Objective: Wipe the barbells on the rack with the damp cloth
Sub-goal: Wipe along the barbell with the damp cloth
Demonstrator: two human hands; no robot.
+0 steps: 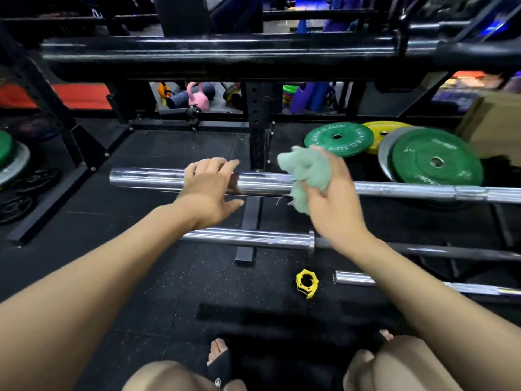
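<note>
The right hand [332,198] clutches the bunched cloth [306,176] against the far chrome bar [146,177], which lies across the low rack [258,142]. The left hand [210,187], fingers relaxed, rests on that bar. Unsteadied, the bar could roll under the wipe, so the cloth may skip patches.

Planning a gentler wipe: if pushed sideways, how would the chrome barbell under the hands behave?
The chrome barbell is round and smooth, so it would probably roll or spin. Its solid metal looks heavy and stiff. The left hand resting on it likely steadies it.
</note>
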